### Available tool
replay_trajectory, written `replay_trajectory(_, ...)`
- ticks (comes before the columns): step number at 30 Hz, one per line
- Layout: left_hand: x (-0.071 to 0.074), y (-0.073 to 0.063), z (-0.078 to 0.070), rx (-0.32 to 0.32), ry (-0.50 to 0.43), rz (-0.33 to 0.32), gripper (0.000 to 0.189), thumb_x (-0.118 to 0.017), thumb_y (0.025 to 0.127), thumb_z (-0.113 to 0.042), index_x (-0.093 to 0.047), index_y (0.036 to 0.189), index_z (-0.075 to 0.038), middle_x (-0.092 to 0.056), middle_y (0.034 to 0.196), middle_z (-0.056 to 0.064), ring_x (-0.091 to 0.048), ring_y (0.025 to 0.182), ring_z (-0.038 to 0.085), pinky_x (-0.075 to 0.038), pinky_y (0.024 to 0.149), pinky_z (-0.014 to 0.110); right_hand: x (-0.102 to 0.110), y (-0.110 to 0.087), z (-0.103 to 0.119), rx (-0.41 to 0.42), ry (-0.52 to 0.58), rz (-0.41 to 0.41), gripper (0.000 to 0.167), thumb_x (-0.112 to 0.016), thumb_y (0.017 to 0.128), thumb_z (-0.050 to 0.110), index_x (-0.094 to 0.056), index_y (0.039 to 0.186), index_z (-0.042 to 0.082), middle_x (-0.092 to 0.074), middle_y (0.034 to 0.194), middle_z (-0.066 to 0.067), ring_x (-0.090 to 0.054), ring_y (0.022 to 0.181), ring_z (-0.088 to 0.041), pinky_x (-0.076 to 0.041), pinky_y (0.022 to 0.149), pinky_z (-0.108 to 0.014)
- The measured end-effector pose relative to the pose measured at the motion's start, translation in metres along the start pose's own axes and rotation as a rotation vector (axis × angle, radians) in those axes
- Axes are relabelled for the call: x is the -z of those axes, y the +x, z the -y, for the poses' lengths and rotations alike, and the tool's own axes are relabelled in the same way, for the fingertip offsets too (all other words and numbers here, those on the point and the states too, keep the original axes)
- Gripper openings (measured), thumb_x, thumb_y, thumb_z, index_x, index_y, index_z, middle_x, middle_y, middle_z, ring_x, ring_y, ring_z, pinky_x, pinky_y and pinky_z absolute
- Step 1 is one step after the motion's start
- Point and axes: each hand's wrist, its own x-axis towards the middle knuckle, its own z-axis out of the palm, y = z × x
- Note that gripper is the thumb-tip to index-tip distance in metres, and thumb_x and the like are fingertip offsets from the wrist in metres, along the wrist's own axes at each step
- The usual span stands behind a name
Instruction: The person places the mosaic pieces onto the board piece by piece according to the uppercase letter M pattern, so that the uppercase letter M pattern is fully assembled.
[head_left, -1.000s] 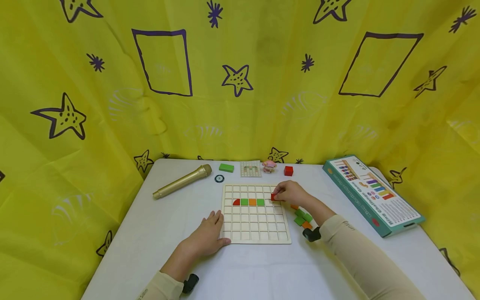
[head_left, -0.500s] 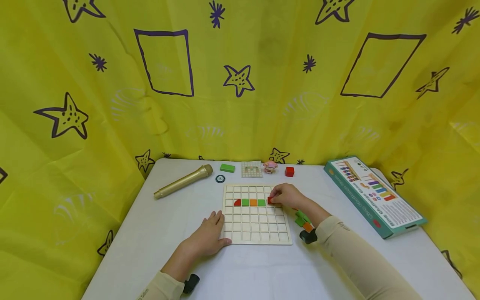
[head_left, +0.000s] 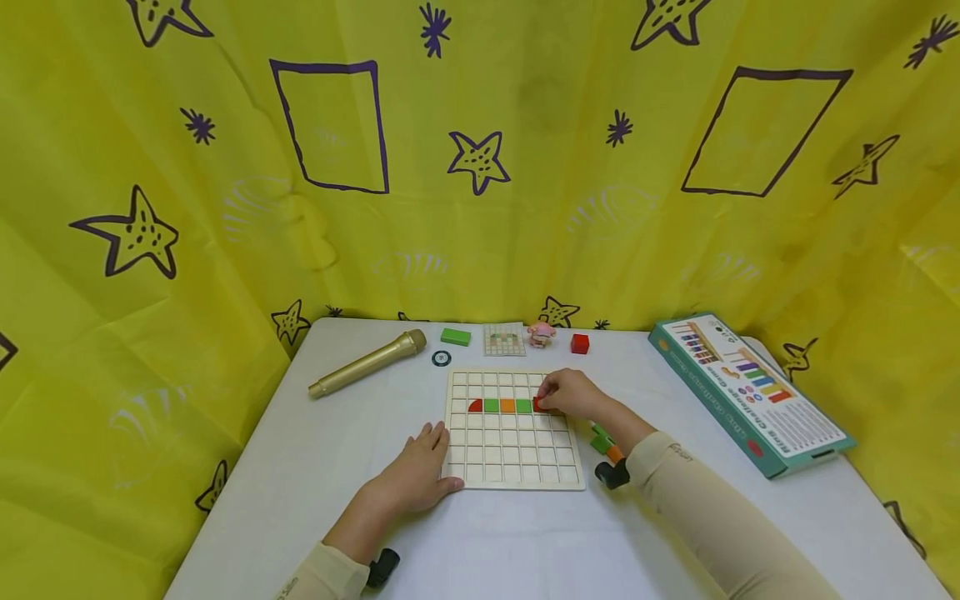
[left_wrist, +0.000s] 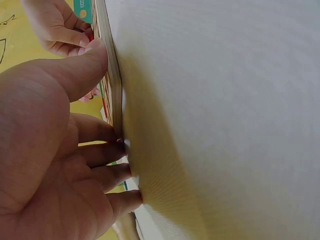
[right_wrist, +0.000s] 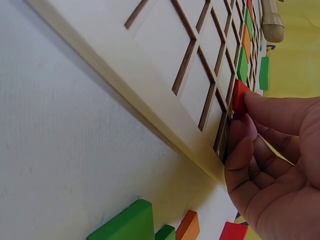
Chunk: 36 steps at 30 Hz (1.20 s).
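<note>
A pale wooden grid board lies on the white table. My left hand rests against its left edge, fingers extended and thumb at the near corner. With thumb and fingertips, my right hand pinches a red piece at a cell towards the board's right side. To the left of that piece, in one row, sit a red rounded piece, a green square, an orange square and another green square. My fingers partly cover the red piece.
Loose green blocks and an orange block lie right of the board, partly behind my wrist. Behind it are a gold microphone, round chip, green block, pattern card, pink figurine and red cube. A game box stands right.
My right hand has moved left and slightly nearer with the red piece, bringing it beside the green square in the row. The left hand stays at the board's edge.
</note>
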Motion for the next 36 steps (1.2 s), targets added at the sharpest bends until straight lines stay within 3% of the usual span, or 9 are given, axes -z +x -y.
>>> replay_trajectory(8, 0.003, -0.002, -0.002, 0.001, -0.006, 0.002, 0.085, -0.071, 0.094, -0.040, -0.034, 0.150, 0.013, -0.029, 0.158, 0.029, -0.023, 0.148, 0.044, -0.027, 0.115, 0.059, -0.002, 0.000, 0.002, 0.019, -0.067, 0.008, 0.007, -0.075, 0.092, 0.015, -0.072, 0.089, 0.009, -0.065, 0.083, -0.002, -0.055, 0.081, -0.019, -0.048, 0.072, -0.029)
replay_trajectory(24, -0.002, 0.002, 0.002, 0.018, -0.001, 0.005, 0.087, -0.069, 0.094, -0.042, -0.032, 0.151, 0.011, -0.027, 0.159, 0.027, -0.020, 0.149, 0.043, -0.025, 0.117, 0.058, -0.007, 0.001, 0.006, 0.020, -0.147, -0.021, 0.011, -0.074, 0.091, 0.011, -0.069, 0.081, 0.008, -0.062, 0.078, -0.002, -0.054, 0.073, -0.018, -0.045, 0.065, -0.027)
replay_trajectory(36, -0.002, 0.001, 0.002, 0.019, -0.005, 0.012, 0.087, -0.068, 0.095, -0.043, -0.031, 0.152, 0.011, -0.026, 0.160, 0.027, -0.020, 0.149, 0.043, -0.025, 0.117, 0.058, -0.011, -0.002, 0.005, -0.004, -0.113, -0.067, 0.009, -0.075, 0.091, 0.011, -0.069, 0.085, 0.008, -0.063, 0.081, -0.003, -0.054, 0.076, -0.019, -0.046, 0.067, -0.028)
